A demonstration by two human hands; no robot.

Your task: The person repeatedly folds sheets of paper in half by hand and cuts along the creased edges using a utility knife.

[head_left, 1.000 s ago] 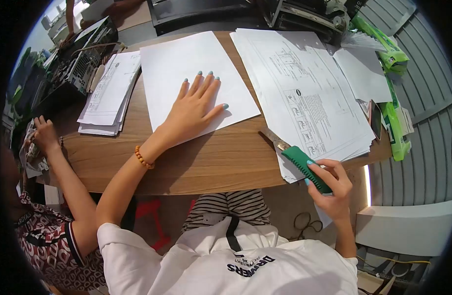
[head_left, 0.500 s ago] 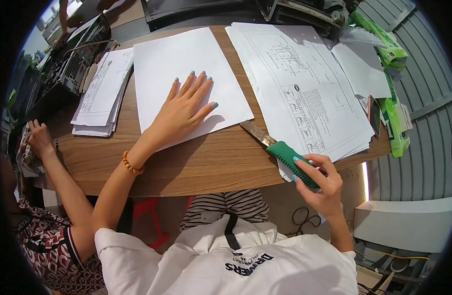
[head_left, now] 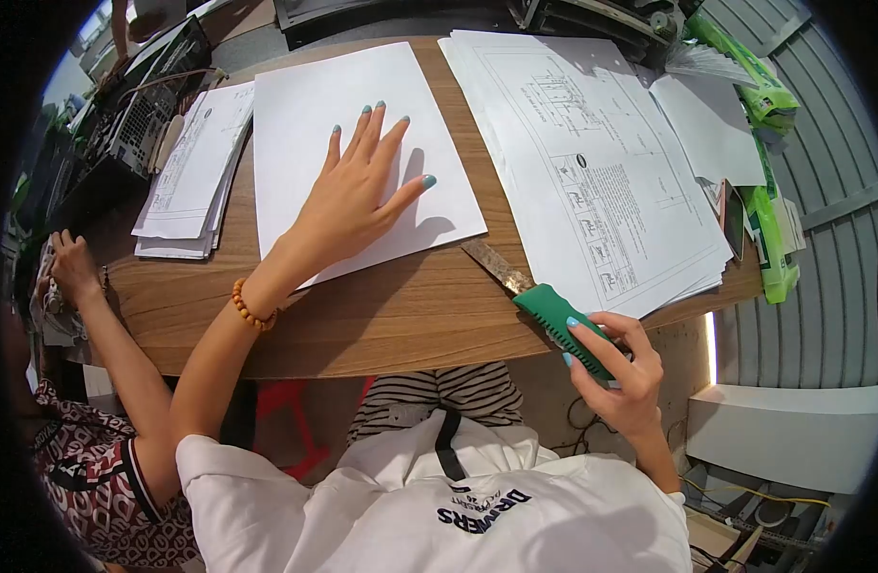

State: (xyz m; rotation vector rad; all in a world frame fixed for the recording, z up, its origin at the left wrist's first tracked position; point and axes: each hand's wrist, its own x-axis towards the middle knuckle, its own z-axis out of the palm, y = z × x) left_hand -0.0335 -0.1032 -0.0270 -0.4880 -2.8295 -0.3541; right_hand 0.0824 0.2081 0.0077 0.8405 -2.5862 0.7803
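Note:
My left hand (head_left: 355, 191) is over a blank white sheet of paper (head_left: 305, 105), its fingers stretched out and spread. Its thumb appears lifted, with a shadow on the paper beneath. My right hand (head_left: 622, 372) grips a utility knife by its green handle (head_left: 560, 320) at the front edge of the table. The knife's worn, rust-marked blade (head_left: 496, 265) points up and left, its tip just below the sheet's lower right corner. A stack of printed drawings (head_left: 601, 181) lies right of the blade.
Folded printed papers (head_left: 192, 177) lie on the wooden table (head_left: 362, 325) at left, beside a black computer case (head_left: 152, 129). Another person's hand (head_left: 76, 270) is at the far left. A phone (head_left: 733, 222) and green packets (head_left: 768, 239) are at right.
My left hand has shifted slightly up the sheet, with the fingers spread wider and the thumb farther out. My right hand still holds the knife in nearly the same place.

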